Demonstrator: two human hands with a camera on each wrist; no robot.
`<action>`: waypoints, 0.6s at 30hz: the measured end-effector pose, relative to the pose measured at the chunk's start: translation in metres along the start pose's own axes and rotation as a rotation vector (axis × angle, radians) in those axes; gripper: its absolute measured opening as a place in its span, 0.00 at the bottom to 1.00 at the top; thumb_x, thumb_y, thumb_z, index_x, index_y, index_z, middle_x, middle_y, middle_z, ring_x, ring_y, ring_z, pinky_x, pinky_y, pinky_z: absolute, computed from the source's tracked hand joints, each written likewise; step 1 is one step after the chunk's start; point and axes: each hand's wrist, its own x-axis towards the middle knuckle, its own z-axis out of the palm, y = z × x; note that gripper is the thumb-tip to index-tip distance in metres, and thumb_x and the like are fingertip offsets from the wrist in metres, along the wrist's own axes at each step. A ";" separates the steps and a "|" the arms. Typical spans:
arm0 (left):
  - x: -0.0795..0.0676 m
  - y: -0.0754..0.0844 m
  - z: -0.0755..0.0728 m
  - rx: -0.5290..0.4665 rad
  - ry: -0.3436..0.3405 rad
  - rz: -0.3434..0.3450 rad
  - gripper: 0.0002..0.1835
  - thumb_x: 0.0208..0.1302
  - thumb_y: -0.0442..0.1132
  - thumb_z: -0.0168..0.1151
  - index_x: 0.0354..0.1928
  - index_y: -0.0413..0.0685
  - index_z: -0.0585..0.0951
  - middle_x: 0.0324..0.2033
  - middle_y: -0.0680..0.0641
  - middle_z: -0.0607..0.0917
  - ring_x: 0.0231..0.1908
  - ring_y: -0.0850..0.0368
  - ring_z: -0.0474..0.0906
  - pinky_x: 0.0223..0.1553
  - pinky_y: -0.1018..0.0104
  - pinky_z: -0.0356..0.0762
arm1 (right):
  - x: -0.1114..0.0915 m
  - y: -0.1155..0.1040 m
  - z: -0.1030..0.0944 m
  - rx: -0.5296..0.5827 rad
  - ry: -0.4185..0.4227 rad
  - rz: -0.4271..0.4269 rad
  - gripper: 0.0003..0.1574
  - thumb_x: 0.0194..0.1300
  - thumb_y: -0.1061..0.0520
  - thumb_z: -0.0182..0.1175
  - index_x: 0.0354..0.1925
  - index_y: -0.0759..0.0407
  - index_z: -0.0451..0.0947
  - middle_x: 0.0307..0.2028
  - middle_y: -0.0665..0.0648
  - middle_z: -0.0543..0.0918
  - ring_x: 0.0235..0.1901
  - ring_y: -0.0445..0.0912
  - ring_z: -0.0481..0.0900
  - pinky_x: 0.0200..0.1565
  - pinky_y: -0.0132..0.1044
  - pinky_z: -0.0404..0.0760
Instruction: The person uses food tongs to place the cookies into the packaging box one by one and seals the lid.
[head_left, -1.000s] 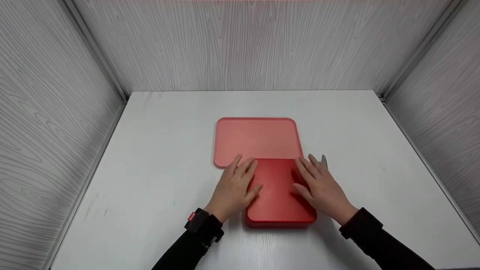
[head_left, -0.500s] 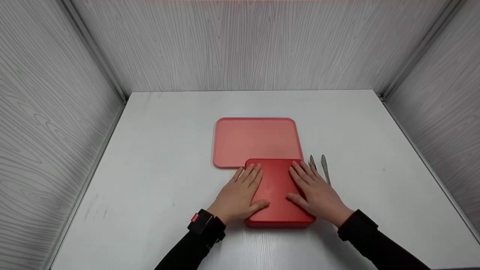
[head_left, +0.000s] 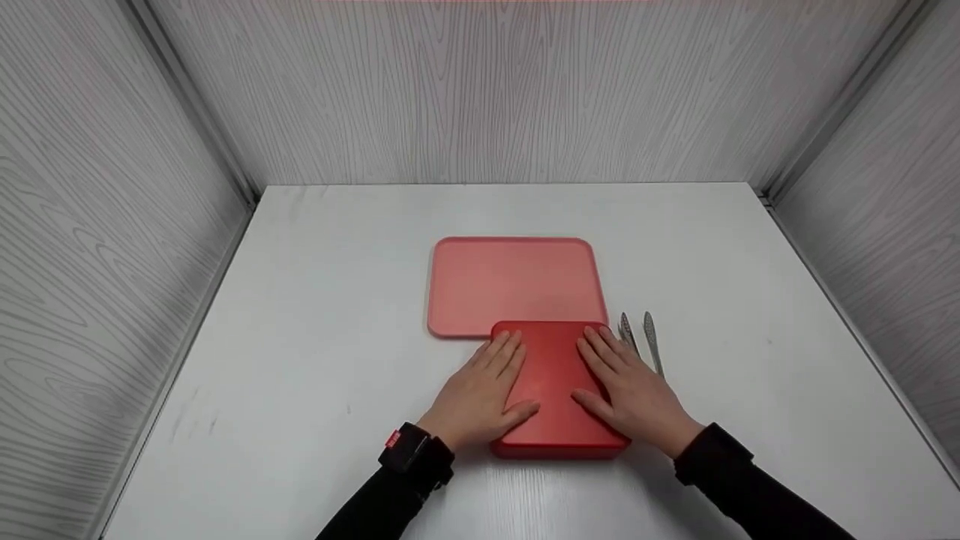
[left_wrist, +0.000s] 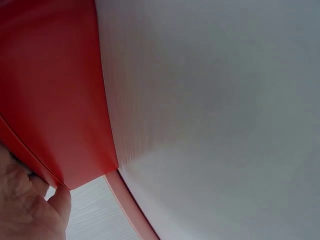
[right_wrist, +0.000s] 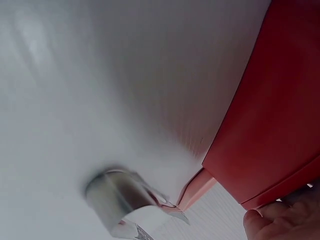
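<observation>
A red rectangular box (head_left: 551,405) with its lid on sits at the front middle of the table. My left hand (head_left: 476,401) rests on the left side of the lid, fingers straight and pointing forward. On the lid's right side lies my right hand (head_left: 637,397), also with straight fingers, its thumb towards the middle. In the left wrist view the left fingers (left_wrist: 60,202) touch the lid's edge. The right wrist view shows the box's side wall (right_wrist: 270,120) beside the right hand (right_wrist: 285,222). What the box holds is hidden.
Behind the box lies a shallow pink tray (head_left: 517,285), its front right part hidden by the box. Metal utensils with patterned handles (head_left: 652,341) lie to the right, partly under the right hand. One curved shiny metal end (right_wrist: 117,197) appears in the right wrist view.
Both hands have slid inward and slightly nearer, to lie flatter on the lid. The right hand now uncovers more of the utensil handles. The box and tray stay about where they were.
</observation>
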 end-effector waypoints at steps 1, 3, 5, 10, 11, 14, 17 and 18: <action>0.000 0.000 0.000 0.000 -0.003 0.000 0.47 0.75 0.72 0.33 0.82 0.44 0.49 0.82 0.46 0.47 0.81 0.52 0.37 0.78 0.56 0.40 | 0.000 0.000 0.000 -0.003 -0.001 0.000 0.50 0.73 0.34 0.56 0.79 0.59 0.57 0.79 0.61 0.58 0.79 0.57 0.51 0.75 0.54 0.56; -0.001 0.000 0.000 0.006 -0.008 -0.002 0.47 0.75 0.72 0.32 0.82 0.45 0.49 0.82 0.46 0.46 0.81 0.53 0.37 0.78 0.55 0.40 | 0.000 -0.001 0.000 -0.004 -0.002 -0.002 0.50 0.73 0.34 0.56 0.79 0.59 0.57 0.78 0.61 0.58 0.79 0.57 0.51 0.75 0.54 0.56; -0.001 0.000 -0.001 0.010 -0.012 -0.006 0.47 0.75 0.72 0.32 0.82 0.45 0.49 0.82 0.46 0.46 0.81 0.53 0.37 0.78 0.54 0.40 | 0.000 -0.001 0.000 -0.002 -0.003 -0.006 0.50 0.73 0.34 0.56 0.79 0.60 0.57 0.78 0.61 0.58 0.79 0.57 0.51 0.75 0.54 0.56; -0.001 0.000 -0.002 0.028 -0.023 -0.016 0.48 0.74 0.73 0.32 0.82 0.46 0.49 0.82 0.47 0.46 0.81 0.53 0.38 0.78 0.52 0.40 | 0.001 -0.001 0.000 -0.004 -0.013 -0.009 0.50 0.74 0.33 0.54 0.79 0.60 0.56 0.78 0.61 0.58 0.79 0.57 0.50 0.75 0.56 0.54; -0.001 -0.001 -0.003 0.035 -0.026 -0.019 0.48 0.74 0.73 0.31 0.82 0.46 0.49 0.82 0.47 0.46 0.81 0.53 0.38 0.78 0.52 0.40 | 0.002 0.000 -0.001 -0.005 -0.017 -0.007 0.50 0.74 0.33 0.54 0.79 0.60 0.56 0.79 0.61 0.57 0.79 0.57 0.50 0.75 0.57 0.54; 0.000 -0.001 -0.004 0.054 -0.042 -0.025 0.48 0.74 0.74 0.30 0.82 0.47 0.48 0.82 0.48 0.45 0.80 0.54 0.37 0.78 0.51 0.39 | 0.002 0.000 -0.002 -0.006 -0.026 -0.002 0.51 0.74 0.32 0.54 0.79 0.60 0.56 0.79 0.61 0.57 0.79 0.57 0.50 0.75 0.58 0.52; 0.000 -0.001 -0.007 0.061 -0.061 -0.027 0.49 0.73 0.75 0.30 0.82 0.47 0.48 0.82 0.48 0.45 0.80 0.54 0.37 0.78 0.51 0.38 | 0.002 0.001 -0.003 -0.001 -0.033 0.001 0.51 0.73 0.31 0.54 0.79 0.59 0.56 0.79 0.60 0.58 0.79 0.56 0.50 0.75 0.59 0.49; 0.000 -0.001 -0.009 0.057 -0.067 -0.028 0.49 0.73 0.75 0.30 0.82 0.47 0.48 0.82 0.48 0.45 0.81 0.53 0.37 0.78 0.52 0.38 | 0.002 0.001 -0.004 0.001 -0.033 0.002 0.51 0.73 0.31 0.54 0.79 0.59 0.56 0.79 0.60 0.58 0.79 0.57 0.50 0.75 0.59 0.49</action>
